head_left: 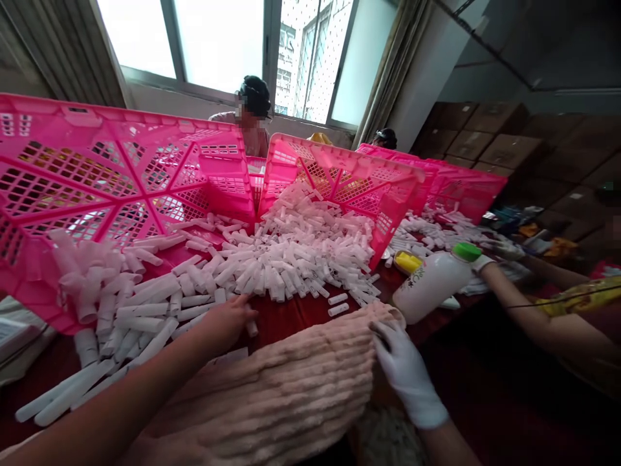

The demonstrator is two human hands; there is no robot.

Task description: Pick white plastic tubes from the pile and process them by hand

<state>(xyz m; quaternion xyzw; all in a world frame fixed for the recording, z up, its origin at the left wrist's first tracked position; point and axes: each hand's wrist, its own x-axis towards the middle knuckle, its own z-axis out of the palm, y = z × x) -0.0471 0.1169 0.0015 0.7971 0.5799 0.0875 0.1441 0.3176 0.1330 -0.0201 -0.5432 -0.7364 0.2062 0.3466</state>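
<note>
- My left grip (237, 318), bare, is reaching over the red counter (298, 317) at the near edge of the heap; its fingers are resting by a short tube (252, 328), and I cannot tell whether they are closing on it.
- My right grip (402, 369), white-gloved, is touching the far end of the ribbed pink cloth (291, 382); its fingers are bending there, but I cannot tell whether they are pinching it.
- The white tubes (291, 259) are spilling from the tipped pink baskets (121, 200) across the counter, longer ones lying at the left.
- Two loose tubes (338, 305) are lying side by side between the heap and the cloth.
- The bottle (429, 288), green-capped, is leaning just beyond my right grip, with a yellow thing (408, 261) sitting behind it.
- One person (255, 123) is facing the counter by the window (220, 42); another's gloved hand (481, 264) is showing near the bottle cap.
- Cartons (509, 152) are standing stacked at the far right.
</note>
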